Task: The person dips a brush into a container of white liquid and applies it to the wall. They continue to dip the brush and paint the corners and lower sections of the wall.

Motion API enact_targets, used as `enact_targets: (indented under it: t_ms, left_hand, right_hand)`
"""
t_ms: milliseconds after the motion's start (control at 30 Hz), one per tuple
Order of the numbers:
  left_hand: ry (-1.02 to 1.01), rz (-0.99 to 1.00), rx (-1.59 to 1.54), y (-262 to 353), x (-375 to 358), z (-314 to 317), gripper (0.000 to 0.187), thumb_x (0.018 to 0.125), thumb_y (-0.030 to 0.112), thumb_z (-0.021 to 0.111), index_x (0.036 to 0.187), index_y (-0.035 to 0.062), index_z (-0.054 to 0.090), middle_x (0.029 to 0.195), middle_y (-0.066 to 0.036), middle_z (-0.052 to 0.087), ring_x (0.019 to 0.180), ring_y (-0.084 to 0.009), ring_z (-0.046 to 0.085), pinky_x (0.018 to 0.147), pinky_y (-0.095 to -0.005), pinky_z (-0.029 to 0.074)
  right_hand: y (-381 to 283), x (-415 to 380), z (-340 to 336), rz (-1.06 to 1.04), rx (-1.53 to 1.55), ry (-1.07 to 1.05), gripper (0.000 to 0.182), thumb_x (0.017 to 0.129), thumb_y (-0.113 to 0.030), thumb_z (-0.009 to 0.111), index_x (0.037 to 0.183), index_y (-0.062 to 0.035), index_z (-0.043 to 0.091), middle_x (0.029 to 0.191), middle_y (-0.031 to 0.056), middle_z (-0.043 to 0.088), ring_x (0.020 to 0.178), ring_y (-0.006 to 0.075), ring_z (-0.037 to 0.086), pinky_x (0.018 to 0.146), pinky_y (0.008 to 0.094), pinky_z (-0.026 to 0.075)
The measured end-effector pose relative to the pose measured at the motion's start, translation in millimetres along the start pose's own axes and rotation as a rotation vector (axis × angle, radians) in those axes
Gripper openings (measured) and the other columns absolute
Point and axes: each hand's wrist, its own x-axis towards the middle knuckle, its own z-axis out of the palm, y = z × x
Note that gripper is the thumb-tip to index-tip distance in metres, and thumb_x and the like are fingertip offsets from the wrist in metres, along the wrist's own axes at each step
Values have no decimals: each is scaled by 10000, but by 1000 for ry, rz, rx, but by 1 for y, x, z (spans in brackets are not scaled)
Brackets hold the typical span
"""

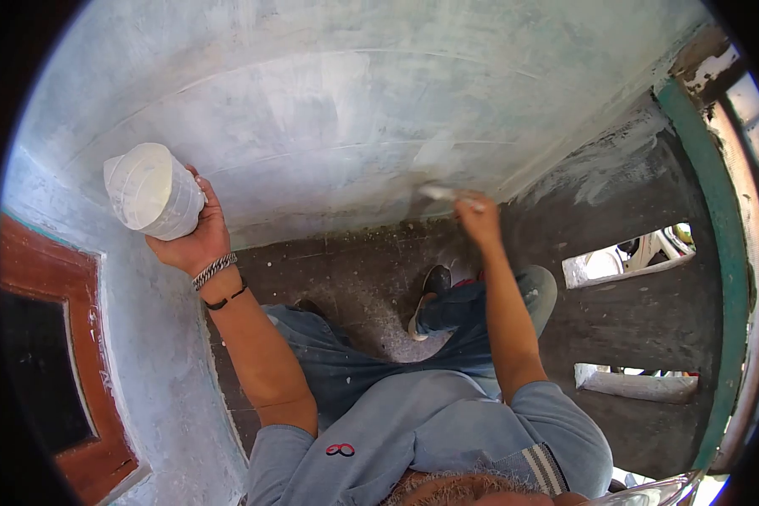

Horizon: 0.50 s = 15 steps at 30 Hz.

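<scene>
My left hand (pixel 201 228) is wrapped round a translucent white plastic container (pixel 153 192), whose open top shows pale contents. A chain bracelet and a dark band circle that wrist. My right hand (pixel 479 218) is closed on the handle of a paintbrush (pixel 449 196). The brush's pale tip points left, close to the lower part of the wall (pixel 337 101); motion blur hides whether it touches. White and bluish patches streak the wall's surface.
A red-brown wooden frame (pixel 80 282) stands at the left. On the right, a dark grey wall (pixel 632 329) has two slot openings beside a green post (pixel 725 253). Speckled dark floor (pixel 346 278) lies around my shoes.
</scene>
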Motion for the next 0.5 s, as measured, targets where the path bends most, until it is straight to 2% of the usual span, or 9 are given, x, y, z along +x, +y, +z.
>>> enact_targets:
  t_ms: [33,133,167,300,367,433,500]
  left_hand:
    - [-8,-3,-2,-1,0,0,573,838,406,454,1291,55,473,1240,-167,527,1080,-376,547,829,-466,499]
    - [-24,-5,6,0,1,-1,573,839,405,442,1291,55,473,1236,-170,530,1074,-376,550,827,-469,502]
    - [-21,-2,16,1,1,-2,574,838,405,439,1291,54,472,1234,-172,531,1071,-376,551,826,-470,503]
    - [-37,-14,13,7,3,-6,584,835,408,439,1294,48,467,1237,-179,528,1074,-378,548,825,-471,507]
    - [-39,-7,3,8,2,-6,591,833,413,441,1294,45,466,1238,-181,526,1075,-380,546,828,-472,503]
    - [-56,-1,-4,9,2,-7,594,832,416,442,1294,43,466,1237,-182,527,1077,-381,544,831,-473,499]
    - [-89,12,-12,9,3,-8,593,833,417,442,1293,45,469,1235,-181,528,1079,-383,541,834,-473,494]
  right_hand:
    - [10,0,18,-53,-87,-23,275,769,-141,649,1018,-31,687,810,87,692,749,145,638,682,280,495]
    - [-8,7,47,-315,7,78,281,751,-121,670,1019,-38,687,891,115,697,796,158,637,732,297,498]
    - [-21,11,40,-150,84,76,282,750,-107,685,1017,-18,685,945,119,687,826,162,641,764,293,499]
    - [-126,16,-17,-190,350,98,259,801,-92,647,1030,27,666,915,93,672,750,127,634,669,246,505]
    - [-164,9,-42,-206,318,131,252,813,-86,631,1036,26,663,872,75,669,699,118,622,629,228,497]
    - [-164,0,-52,-171,279,114,252,815,-91,626,1038,22,663,829,61,666,659,112,614,603,223,491]
    - [-134,-4,-46,-92,229,43,260,807,-105,631,1036,14,665,787,52,663,632,108,610,589,231,490]
